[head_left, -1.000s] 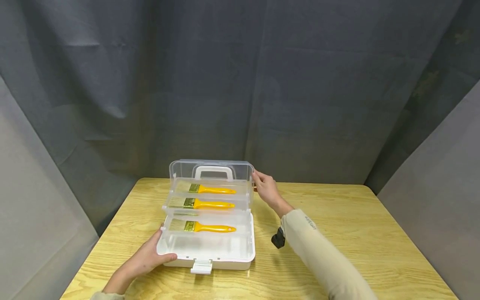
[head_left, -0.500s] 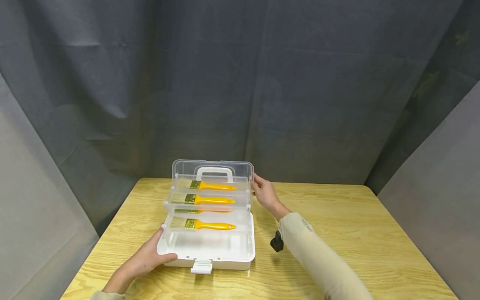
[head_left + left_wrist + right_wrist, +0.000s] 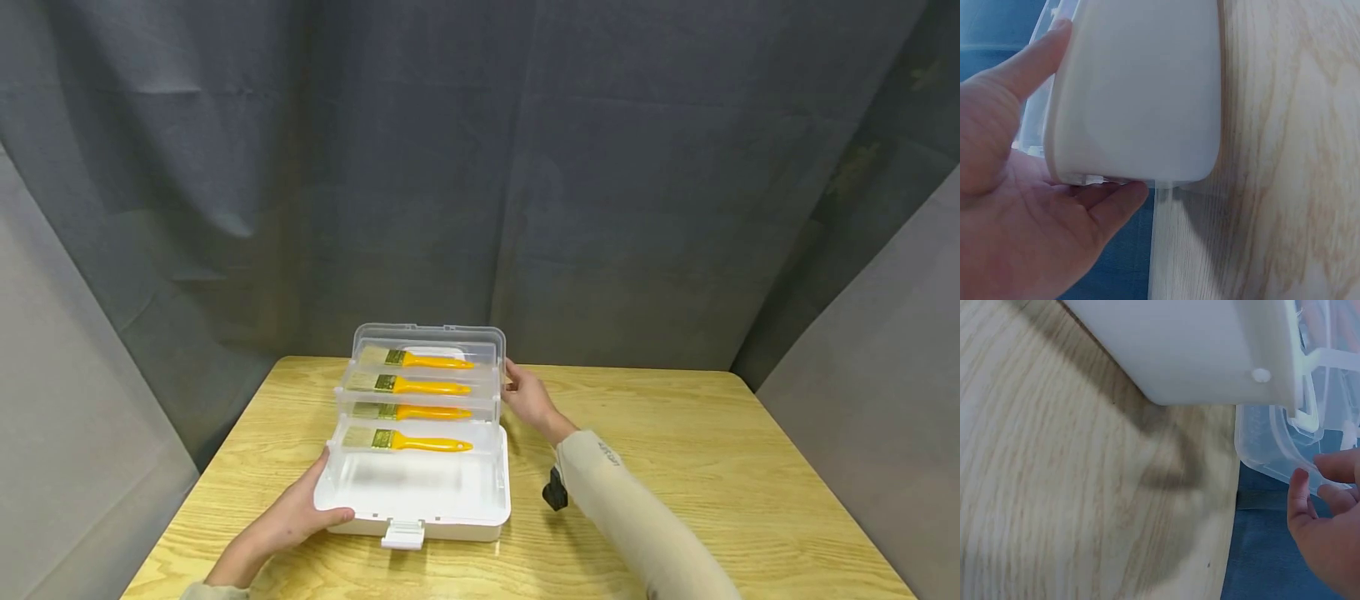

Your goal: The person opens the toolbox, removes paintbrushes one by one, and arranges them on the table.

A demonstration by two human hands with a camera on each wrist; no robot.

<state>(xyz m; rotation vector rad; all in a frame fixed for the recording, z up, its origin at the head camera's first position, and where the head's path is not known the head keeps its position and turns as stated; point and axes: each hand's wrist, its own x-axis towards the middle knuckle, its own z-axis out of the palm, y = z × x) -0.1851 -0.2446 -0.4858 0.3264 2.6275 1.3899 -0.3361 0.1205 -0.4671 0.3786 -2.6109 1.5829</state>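
A white plastic storage box [image 3: 420, 483] with its clear lid [image 3: 427, 332] raised stands on the table. Its translucent tiered trays [image 3: 483, 406] are fanned out and hold several paintbrushes [image 3: 432, 444] with yellow handles. My left hand [image 3: 296, 510] grips the front left corner of the base, thumb along the front rim and fingers at the side; in the left wrist view the white wall fills the middle. At the far right, my right hand [image 3: 531, 400] holds the lid's side edge, its fingers partly hidden behind the lid. In the right wrist view, its fingertips [image 3: 1299, 477] lie right at the lid.
A white latch [image 3: 403, 534] hangs down at the box's front. The wooden table [image 3: 675, 467] extends to the right, with dark curtains [image 3: 637, 208] behind it and pale side panels [image 3: 885, 350]. A black wrist camera [image 3: 555, 489] sits under the right sleeve.
The lid has swung farther back and the trays have risen and spread, showing another paintbrush between them. My right hand has moved slightly back and down with the lid; my left hand stays put.
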